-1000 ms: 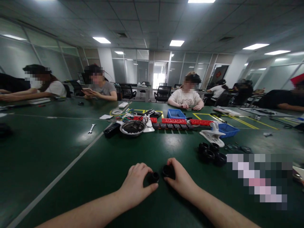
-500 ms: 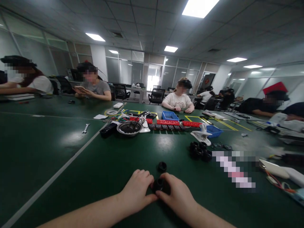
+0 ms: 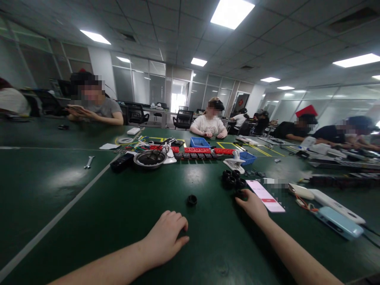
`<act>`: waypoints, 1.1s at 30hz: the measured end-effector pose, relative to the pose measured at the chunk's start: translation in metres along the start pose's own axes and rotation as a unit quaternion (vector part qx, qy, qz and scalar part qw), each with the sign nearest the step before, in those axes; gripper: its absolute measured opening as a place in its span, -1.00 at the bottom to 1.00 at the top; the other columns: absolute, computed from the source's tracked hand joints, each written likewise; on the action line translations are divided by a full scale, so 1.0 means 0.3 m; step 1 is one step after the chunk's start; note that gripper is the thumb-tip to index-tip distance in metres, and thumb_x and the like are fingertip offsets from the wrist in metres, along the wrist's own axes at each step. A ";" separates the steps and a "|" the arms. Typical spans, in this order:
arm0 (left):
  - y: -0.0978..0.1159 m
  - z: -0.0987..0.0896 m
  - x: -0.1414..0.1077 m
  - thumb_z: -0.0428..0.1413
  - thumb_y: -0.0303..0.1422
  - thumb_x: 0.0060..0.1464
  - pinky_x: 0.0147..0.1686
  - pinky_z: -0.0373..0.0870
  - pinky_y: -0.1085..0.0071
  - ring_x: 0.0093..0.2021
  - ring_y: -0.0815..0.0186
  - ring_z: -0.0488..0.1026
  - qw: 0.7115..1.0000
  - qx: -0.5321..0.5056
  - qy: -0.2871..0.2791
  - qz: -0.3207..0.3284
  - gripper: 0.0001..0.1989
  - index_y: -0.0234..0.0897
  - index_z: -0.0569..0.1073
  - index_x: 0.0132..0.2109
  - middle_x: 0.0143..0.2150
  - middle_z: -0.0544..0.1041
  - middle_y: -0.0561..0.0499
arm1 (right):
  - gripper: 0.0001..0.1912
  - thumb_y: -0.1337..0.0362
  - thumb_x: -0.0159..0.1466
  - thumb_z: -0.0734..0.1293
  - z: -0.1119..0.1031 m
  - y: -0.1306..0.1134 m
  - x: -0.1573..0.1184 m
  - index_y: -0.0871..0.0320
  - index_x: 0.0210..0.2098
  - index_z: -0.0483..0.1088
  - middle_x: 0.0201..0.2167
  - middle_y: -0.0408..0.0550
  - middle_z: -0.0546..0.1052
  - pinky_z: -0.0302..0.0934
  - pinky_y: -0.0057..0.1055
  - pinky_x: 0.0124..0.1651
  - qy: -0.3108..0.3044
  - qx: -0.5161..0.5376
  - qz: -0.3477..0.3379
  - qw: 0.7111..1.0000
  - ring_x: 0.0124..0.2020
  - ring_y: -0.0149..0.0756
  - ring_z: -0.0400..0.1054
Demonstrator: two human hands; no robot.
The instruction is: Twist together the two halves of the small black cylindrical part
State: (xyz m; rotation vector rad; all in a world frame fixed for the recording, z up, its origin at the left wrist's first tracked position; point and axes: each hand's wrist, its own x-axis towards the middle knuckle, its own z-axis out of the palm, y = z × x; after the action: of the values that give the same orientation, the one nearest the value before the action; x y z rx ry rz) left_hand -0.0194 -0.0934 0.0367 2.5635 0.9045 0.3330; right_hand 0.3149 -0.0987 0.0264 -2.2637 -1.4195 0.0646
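Observation:
My left hand [image 3: 166, 236] rests over the green table [image 3: 124, 213], fingers curled and thumb apart, with nothing between them. A single black round part with a hollow centre [image 3: 192, 200] lies a little beyond it. Farther right, my right hand [image 3: 254, 205] has thumb and fingers around a similar black round part [image 3: 239, 194], partly hidden by the fingers. That part is at the near edge of a cluster of several black round parts [image 3: 230, 182].
A phone with a pink screen [image 3: 265, 196] lies beside my right hand. Right of it are a light-blue device [image 3: 338, 222] and a white one [image 3: 337, 206]. Farther back are a white clamp [image 3: 235, 162], a metal bowl [image 3: 150, 159] and a wrench [image 3: 89, 162]. Other people sit around.
My right hand has moved right and forward with the black round part, from beside my left hand to the cluster. My left hand has let go. The view has turned slightly right.

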 end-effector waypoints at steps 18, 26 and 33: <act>0.008 -0.002 0.003 0.11 -0.37 0.03 -0.18 0.18 0.30 -0.25 0.25 0.29 1.000 -0.006 0.004 0.011 -0.91 -0.22 0.37 -0.27 -0.31 0.39 0.07 | -0.49 0.23 0.28 0.07 0.055 -0.382 -0.223 0.16 0.20 -0.07 -0.21 -0.02 0.44 0.25 -0.39 -0.24 -0.050 0.063 -0.248 0.965 -0.31 -0.30 0.38; 0.003 0.012 0.007 0.14 -0.41 -0.01 -0.16 0.15 0.33 -0.23 0.26 0.29 1.000 0.006 0.019 0.014 -0.89 -0.23 0.35 -0.29 -0.31 0.39 0.08 | -0.68 0.20 0.24 0.15 0.152 -0.533 -0.222 0.23 -0.07 0.28 -0.17 0.13 0.37 0.26 -0.23 -0.25 -0.111 -0.117 -0.303 0.939 -0.20 -0.08 0.30; -0.001 -0.002 0.009 0.12 -0.39 0.01 -0.16 0.17 0.32 -0.24 0.26 0.29 1.000 -0.016 -0.007 0.015 -0.91 -0.22 0.36 -0.27 -0.30 0.39 0.07 | -0.65 0.43 0.19 0.11 0.019 -0.268 -0.277 0.07 -0.08 0.33 -0.13 0.00 0.39 0.21 -0.28 -0.06 -0.151 -0.056 -0.333 0.929 -0.13 -0.20 0.29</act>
State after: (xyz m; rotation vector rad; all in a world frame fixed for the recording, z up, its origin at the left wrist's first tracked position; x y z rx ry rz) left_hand -0.0178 -0.0913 0.0373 2.5479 0.8508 0.3363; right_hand 0.2070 -0.1395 0.0373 -1.7829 -2.3367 0.1186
